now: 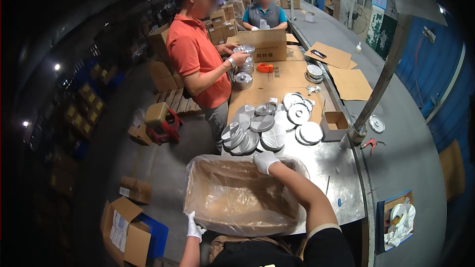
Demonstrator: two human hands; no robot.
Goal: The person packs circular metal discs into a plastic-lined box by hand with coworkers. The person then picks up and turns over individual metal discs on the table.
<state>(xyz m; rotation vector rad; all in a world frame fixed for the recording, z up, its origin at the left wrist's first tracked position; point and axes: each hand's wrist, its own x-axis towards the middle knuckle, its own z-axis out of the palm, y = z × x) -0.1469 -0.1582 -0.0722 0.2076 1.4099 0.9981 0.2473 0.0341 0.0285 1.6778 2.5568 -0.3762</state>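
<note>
A cardboard box (247, 225) with a clear plastic liner (198, 188) folded over its rim stands in front of me at the table's near end. Nothing but the liner and the brown bottom shows inside it. My right hand (265, 162), in a white glove, is closed over the far rim. At the near left corner my left hand (194, 229), also gloved, grips the rim; some of its fingers are hidden. Just beyond the box lies a heap of round grey metal discs (273, 137), some overlapping and tilted.
Across the table a person in an orange shirt (198, 49) holds a disc beside stacked discs (243, 80). Another person (264, 12) stands behind a large carton (262, 44). A small open box (335, 124) and a metal post (383, 74) are at right. An open carton (136, 240) sits lower left.
</note>
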